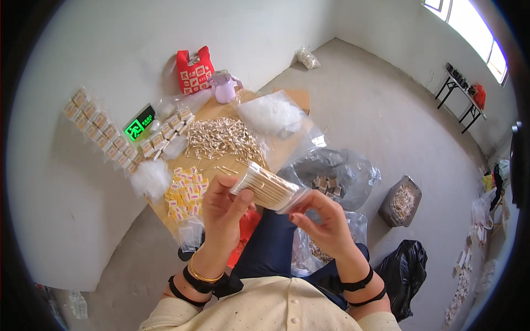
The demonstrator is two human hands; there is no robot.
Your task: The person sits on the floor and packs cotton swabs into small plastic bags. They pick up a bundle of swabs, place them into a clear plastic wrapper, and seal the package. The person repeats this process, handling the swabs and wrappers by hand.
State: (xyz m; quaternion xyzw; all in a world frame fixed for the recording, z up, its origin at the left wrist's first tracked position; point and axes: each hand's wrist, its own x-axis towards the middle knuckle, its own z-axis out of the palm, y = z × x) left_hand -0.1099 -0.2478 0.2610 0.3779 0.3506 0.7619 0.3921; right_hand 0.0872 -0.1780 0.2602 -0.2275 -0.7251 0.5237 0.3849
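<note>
Both hands hold a clear plastic bag of cotton swabs (pixel 267 188) above my lap, lying tilted with the swabs side by side. My left hand (pixel 223 205) closes on its left end, thumb on the front. The fingers of my right hand (pixel 323 218) pinch the loose, clear right end of the bag. Just beyond, a heap of loose cotton swabs (pixel 223 138) covers part of the wooden table (pixel 212 163). Left of the heap lie many yellow-and-white paper labels (pixel 185 193). Flat clear plastic bags (pixel 270 113) are piled at the table's far right.
Filled swab packs (pixel 99 129) lie in rows along the wall, near a lit green sign (pixel 139 124). A lilac bottle (pixel 223 88) and red carrier bag (pixel 195 71) stand at the back. On the right are a grey bin of swabs (pixel 393 208) and a black plastic bag (pixel 402 276).
</note>
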